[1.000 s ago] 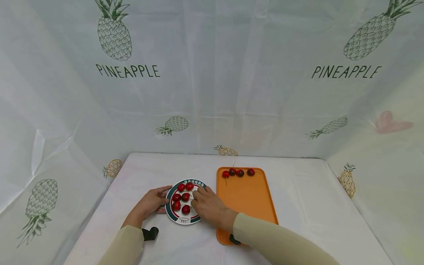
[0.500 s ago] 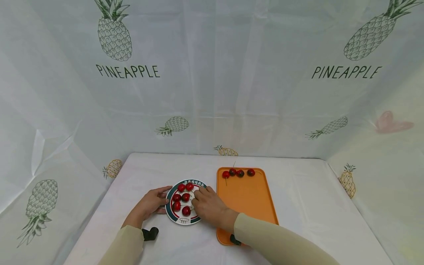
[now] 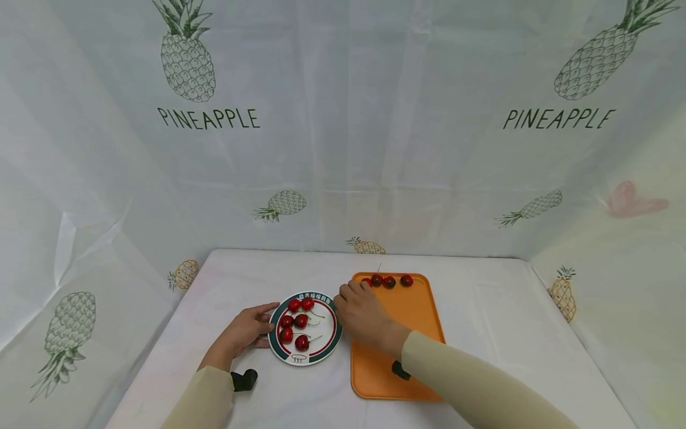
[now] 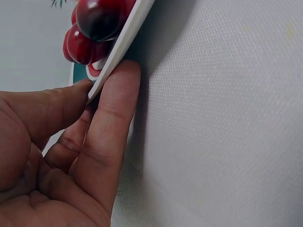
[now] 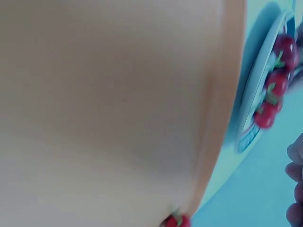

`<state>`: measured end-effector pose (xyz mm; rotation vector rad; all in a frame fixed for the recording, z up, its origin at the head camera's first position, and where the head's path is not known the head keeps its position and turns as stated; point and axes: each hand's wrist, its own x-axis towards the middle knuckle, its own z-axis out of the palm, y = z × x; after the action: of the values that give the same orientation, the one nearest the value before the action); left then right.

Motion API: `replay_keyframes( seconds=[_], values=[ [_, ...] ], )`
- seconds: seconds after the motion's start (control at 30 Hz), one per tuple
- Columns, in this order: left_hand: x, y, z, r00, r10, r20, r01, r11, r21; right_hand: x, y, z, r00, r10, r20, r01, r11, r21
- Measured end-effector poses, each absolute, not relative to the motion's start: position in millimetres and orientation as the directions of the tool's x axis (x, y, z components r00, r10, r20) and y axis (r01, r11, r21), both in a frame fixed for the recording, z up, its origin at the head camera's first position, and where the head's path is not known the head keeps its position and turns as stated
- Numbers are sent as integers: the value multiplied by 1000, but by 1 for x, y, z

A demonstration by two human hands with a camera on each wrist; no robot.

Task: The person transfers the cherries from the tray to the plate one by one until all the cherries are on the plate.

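A round white plate with a green rim [image 3: 333, 351] bears several red cherries [image 3: 302, 320] with stems lying to the right. My left hand [image 3: 245, 329] pinches the plate's left edge, thumb above and fingers below; the left wrist view shows this grip on the plate [image 4: 120, 49] up close. Bent fingers show on my right hand [image 3: 367, 313], over the gap between the plate and the orange tray [image 3: 399, 333]. Its fingertips [image 5: 294, 215] reach the right edge of the right wrist view. Whether anything lies between them is hidden. Nearby, dark red cherries [image 3: 389, 282] line the tray's far end.
A white cloth covers the table [image 3: 493, 333]. Behind it hangs a pale curtain [image 3: 386, 149] printed with pineapples. The tray stands right of the plate, a narrow strip of cloth between them. Dark straps [image 3: 244, 380] sit at both wrists.
My right hand has left the plate and moved right and away from me to the tray's left edge, uncovering the plate's right side. The left hand keeps its hold.
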<state>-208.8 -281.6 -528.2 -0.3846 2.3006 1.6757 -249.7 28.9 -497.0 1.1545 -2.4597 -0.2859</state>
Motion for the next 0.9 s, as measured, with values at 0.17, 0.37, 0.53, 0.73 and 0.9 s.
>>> replay_keyframes(
  seconds=[0.17,0.37,0.53,0.73,0.9],
  values=[
    [-209,-281,-531,-928,-61,-368,-368,304,878,-265,57,-499,-594,-720,360,-668,690,279],
    [-210,-279,-533,-930,-57,-364,-363,309,879,-280,96,-504,-606,-672,426,-643,728,236],
    [-212,-277,-532,-930,-60,-363,-363,314,877,-294,138,-505,-640,-629,440,-587,771,248],
    [-210,-278,-531,-930,-53,-364,-361,321,876,-310,186,-508,-729,-550,407,-482,835,265],
    [-208,-282,-530,-931,-51,-361,-357,329,874,-320,205,-512,-784,-511,353,-456,859,232]
  ],
)
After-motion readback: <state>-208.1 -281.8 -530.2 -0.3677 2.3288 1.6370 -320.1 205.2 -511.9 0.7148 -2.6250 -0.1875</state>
